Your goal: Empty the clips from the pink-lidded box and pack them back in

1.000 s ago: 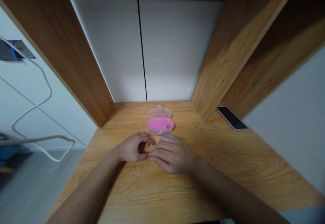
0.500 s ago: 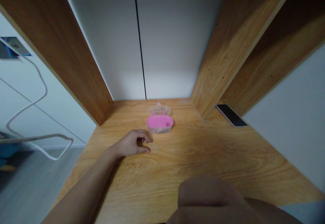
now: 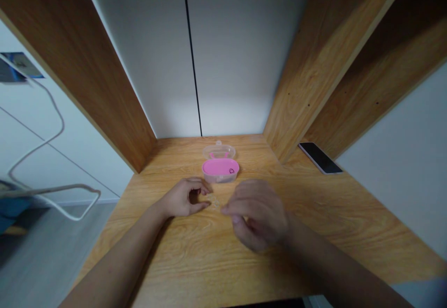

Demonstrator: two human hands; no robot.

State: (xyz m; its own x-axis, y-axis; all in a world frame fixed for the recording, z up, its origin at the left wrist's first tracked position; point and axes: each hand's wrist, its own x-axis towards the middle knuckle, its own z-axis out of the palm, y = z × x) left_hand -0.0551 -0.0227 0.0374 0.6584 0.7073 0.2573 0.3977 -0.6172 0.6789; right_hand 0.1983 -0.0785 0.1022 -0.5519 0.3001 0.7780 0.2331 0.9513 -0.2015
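Clear bits [image 3: 213, 201]: small, see-through, on the worktop [image 3: 195, 261] just to the near side of the box [image 3: 220, 168]; faint, count and exact shape too small to tell.
Left hand [image 3: 184, 198]: near side of the box, to its left; thumb and fingers curved like a C, a gap between the tips, nothing seen gripped. Tips beside the bits; contact cannot be told.
Right hand [image 3: 259, 214]: near side of the box, to its right; motion-blurred, fingers bent, foremost fingertip pointing at the bits. Whether it grasps anything, cannot tell.
Box: oval, upright, clear walls, pink top face with a small dark mark at its right end.
Lid [image 3: 219, 151]: clear, swung open, directly behind the box; tab at its far edge, pink parts showing low down.
Phone [image 3: 320, 158]: flat, dark face up, well to the right of the box.
Wood uprights: one left of the box [image 3: 87, 75], one right [image 3: 331, 56], both well apart from it.
Back wall [image 3: 146, 56]: white, behind the box, dark vertical seam.
Cable [image 3: 59, 107]: pale, looping, far left of the box, beyond the worktop edge.
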